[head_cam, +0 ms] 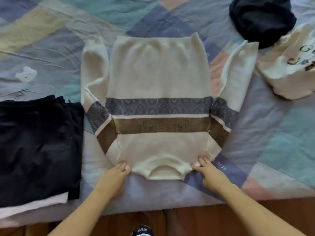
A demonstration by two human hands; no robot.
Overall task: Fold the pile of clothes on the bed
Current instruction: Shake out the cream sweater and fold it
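Bed (170,193): sweater (158,79) shoulders apparently under both grips.

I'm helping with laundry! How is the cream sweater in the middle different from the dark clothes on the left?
The cream sweater lies spread out flat with sleeves out to the sides; the dark clothes are already folded into a neat stack. The sweater is pale with a blue and a brown band; the dark clothes are plain. Both hands, the left hand and the right hand, touch the sweater; nothing touches the dark clothes. Both rest on the bed.

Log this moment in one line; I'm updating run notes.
sweater flat on bed | left hand, right hand at collar | unfolded
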